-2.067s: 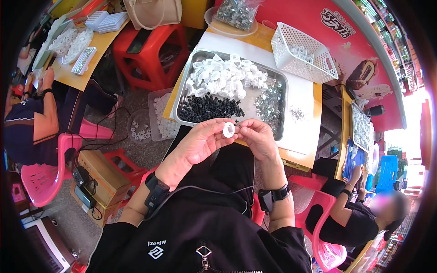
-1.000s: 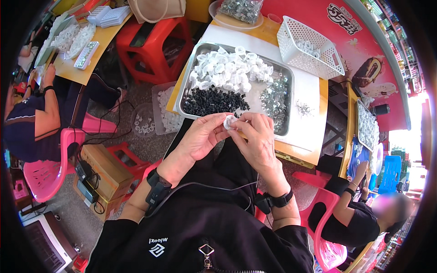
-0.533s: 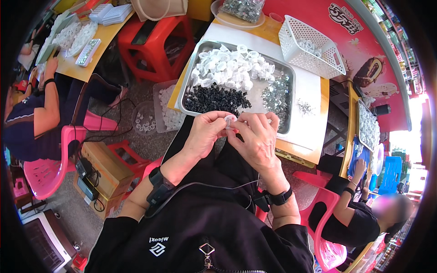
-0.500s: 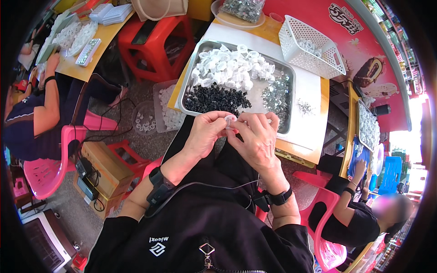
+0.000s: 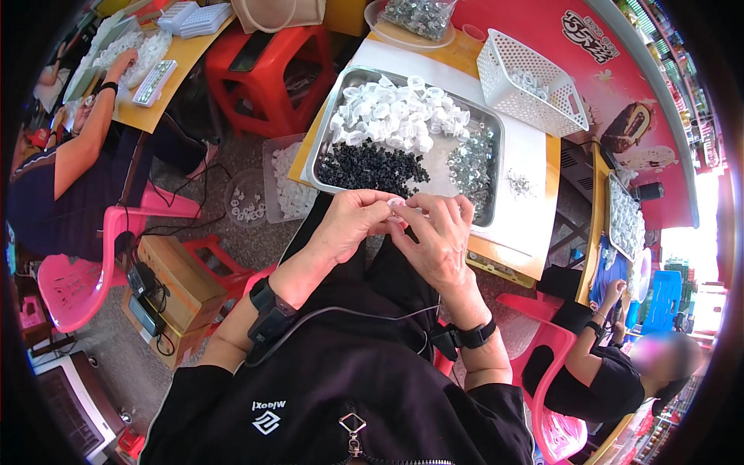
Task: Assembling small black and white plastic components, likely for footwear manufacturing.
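Both hands meet in front of my body, just off the near edge of a metal tray (image 5: 333, 188). My left hand (image 5: 351, 225) pinches a small clear-white plastic piece (image 5: 397, 203) between thumb and fingers. On its other side, my right hand (image 5: 438, 236) has its fingertips closed on the same piece; the fingers hide most of it. In the tray lie a heap of translucent white plastic caps or rings (image 5: 403, 112), a pile of small black parts (image 5: 368, 168) and a spread of small clear, shiny parts (image 5: 471, 167).
A few tiny parts (image 5: 521, 183) lie on the white board right of the tray. Beyond stands a white perforated basket (image 5: 535, 74). A tub of white pieces (image 5: 288, 186) sits low at left, near a red stool (image 5: 267, 85). People work at tables on both sides.
The piece between my fingers has turned slightly, and my hands barely shift. At left, the co-worker's arm has reached farther over their table.
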A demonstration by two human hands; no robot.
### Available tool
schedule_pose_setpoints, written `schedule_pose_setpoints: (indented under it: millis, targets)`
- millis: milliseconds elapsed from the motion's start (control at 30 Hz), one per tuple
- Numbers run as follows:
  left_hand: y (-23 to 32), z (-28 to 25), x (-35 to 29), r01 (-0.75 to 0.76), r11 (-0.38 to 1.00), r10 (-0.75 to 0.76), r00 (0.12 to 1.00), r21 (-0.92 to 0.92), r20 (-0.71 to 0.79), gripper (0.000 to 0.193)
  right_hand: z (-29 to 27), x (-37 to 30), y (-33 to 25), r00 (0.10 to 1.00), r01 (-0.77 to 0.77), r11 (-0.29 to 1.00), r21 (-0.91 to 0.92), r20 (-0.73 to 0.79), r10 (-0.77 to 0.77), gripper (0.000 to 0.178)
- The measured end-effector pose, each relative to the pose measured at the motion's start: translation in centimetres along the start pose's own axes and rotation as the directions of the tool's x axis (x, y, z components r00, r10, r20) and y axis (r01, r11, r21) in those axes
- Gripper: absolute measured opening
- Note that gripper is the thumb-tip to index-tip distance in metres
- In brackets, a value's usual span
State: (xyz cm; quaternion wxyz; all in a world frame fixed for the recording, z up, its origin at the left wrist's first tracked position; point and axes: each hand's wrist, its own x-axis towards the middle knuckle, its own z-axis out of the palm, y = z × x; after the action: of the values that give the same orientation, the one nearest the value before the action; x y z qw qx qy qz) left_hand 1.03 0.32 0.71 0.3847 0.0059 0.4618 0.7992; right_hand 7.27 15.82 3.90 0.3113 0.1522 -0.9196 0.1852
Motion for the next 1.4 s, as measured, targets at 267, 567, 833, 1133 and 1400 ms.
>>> schedule_pose_setpoints:
  millis: [267,567,833,1133,1400]
  targets:
    - [1.0,-0.1,-0.4,0.054,0.996,-0.044,0.989,-0.068,0.141,0.027,0.2,-0.7,0.5,0.999,0.021,1.000,0.001,-0.043,-0.021,0.035]
    - [0.8,-0.4,-0.5,0.109,0.985,-0.081,0.977,-0.137,0.197,0.031,-0.4,-0.6,0.6,0.995,0.086,0.995,-0.056,-0.046,-0.089,0.032]
    - [0.1,-1.6,0.1,0.059,0.987,-0.032,0.984,-0.147,0.178,0.032,0.5,-0.8,0.9,0.990,-0.136,0.970,0.203,0.070,0.124,0.023]
    - [-0.2,-3.1,0.4,0.110,0.920,-0.056,0.987,-0.375,0.150,0.031,2.4,1.3,9.9,0.844,-0.535,0.822,0.194,0.164,0.510,0.011]
    - [0.4,-3.9,-0.1,0.109,0.906,-0.072,0.992,-0.408,0.105,0.032,5.8,1.4,11.5,0.893,-0.398,0.916,0.036,0.242,0.379,0.011]
